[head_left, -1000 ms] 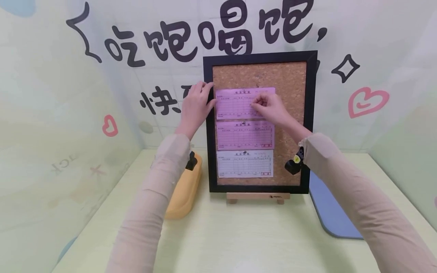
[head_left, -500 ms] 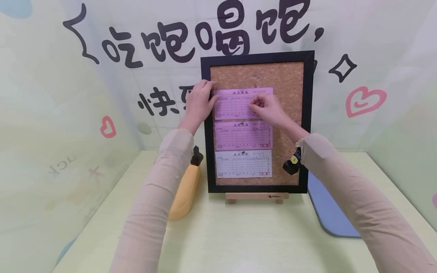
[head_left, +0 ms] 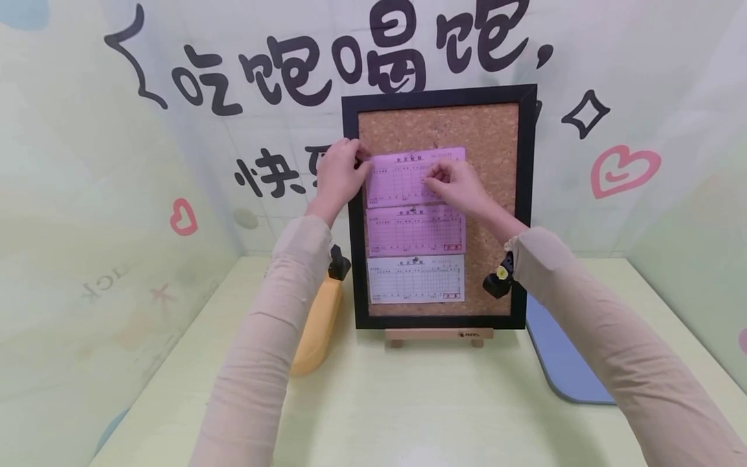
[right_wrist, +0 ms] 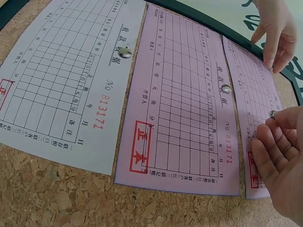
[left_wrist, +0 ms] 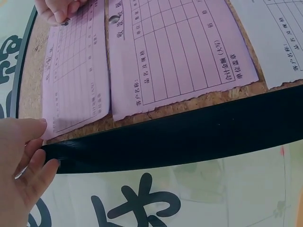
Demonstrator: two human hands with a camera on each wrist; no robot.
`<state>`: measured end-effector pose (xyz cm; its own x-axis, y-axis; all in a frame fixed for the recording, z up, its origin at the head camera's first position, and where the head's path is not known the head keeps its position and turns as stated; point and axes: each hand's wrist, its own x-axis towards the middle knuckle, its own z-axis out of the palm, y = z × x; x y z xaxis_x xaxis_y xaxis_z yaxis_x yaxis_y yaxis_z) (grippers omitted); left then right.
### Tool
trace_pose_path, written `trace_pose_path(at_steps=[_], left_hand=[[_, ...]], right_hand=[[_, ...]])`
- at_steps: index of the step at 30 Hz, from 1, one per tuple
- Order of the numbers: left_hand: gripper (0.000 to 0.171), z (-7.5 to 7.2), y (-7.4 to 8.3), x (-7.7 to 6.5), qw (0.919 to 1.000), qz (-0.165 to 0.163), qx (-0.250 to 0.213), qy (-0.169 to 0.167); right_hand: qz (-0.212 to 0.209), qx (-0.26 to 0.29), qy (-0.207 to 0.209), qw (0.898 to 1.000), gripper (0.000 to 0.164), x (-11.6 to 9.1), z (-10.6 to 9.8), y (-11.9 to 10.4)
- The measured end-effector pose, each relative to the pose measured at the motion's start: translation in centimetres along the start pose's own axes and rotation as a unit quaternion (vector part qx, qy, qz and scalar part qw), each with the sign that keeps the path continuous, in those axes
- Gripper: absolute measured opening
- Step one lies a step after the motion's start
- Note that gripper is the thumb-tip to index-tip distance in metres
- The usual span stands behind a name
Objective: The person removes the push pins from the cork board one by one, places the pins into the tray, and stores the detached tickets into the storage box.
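Note:
A framed cork board (head_left: pixel 490 162) bears a top pink receipt slip (head_left: pixel 393 181), a middle pink slip (head_left: pixel 414 233) and a white slip (head_left: pixel 417 282). My left hand (head_left: pixel 341 172) is at the board's left frame edge, its thumb and finger pinching the top slip's upper left corner. Over that same slip, my right hand (head_left: pixel 458 185) pinches a small shiny thumbtack (right_wrist: pixel 272 114) between thumb and forefinger. Silver thumbtacks show on the middle slip (right_wrist: pixel 189 104) and the white slip (right_wrist: pixel 66 71). The top slip's right part is hidden behind my right hand.
The board stands on a small wooden easel (head_left: pixel 438 335) on a pale table (head_left: pixel 420 402). To its left lies a yellow case (head_left: pixel 318 331), partly behind my sleeve. A blue-grey mat (head_left: pixel 560 363) is at the right. A wall with printed characters rises behind.
The top pink slip has tilted slightly, its left end lower and its right end higher. My left hand has shifted a little at the frame edge. My right hand keeps almost the same place.

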<state>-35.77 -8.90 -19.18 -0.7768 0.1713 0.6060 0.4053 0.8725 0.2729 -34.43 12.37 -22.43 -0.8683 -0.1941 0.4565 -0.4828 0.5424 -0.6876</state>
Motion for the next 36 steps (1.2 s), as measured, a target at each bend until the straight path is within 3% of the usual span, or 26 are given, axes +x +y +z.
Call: trace_pose_path(at_steps=[7,15,21,30,36], left_hand=[[0.018,-0.1,-0.3,0.0,0.9994,-0.018,-0.025,-0.016],[0.017,-0.4,-0.2,-0.2,0.9991,-0.019,-0.020,-0.032],[0.015,-0.8,-0.2,-0.3,0.9993,-0.020,-0.021,-0.024],[0.016,-1.0,0.0,-0.2,0.9952,-0.019,-0.087,-0.039],[0.015,-1.1,0.1,-0.1,0.9954,-0.007,-0.086,-0.042]], right_hand=[[0.003,-0.009,-0.001,1.000,0.011,-0.2,0.0,-0.2],[0.002,-0.013,-0.004,1.000,0.011,-0.1,0.0,-0.1],[-0.001,-0.015,-0.005,1.000,0.011,-0.1,0.1,-0.1],[0.005,-0.008,-0.011,1.000,0.011,-0.3,0.0,-0.3],[0.006,-0.007,-0.016,1.000,0.012,-0.3,-0.2,-0.3]])
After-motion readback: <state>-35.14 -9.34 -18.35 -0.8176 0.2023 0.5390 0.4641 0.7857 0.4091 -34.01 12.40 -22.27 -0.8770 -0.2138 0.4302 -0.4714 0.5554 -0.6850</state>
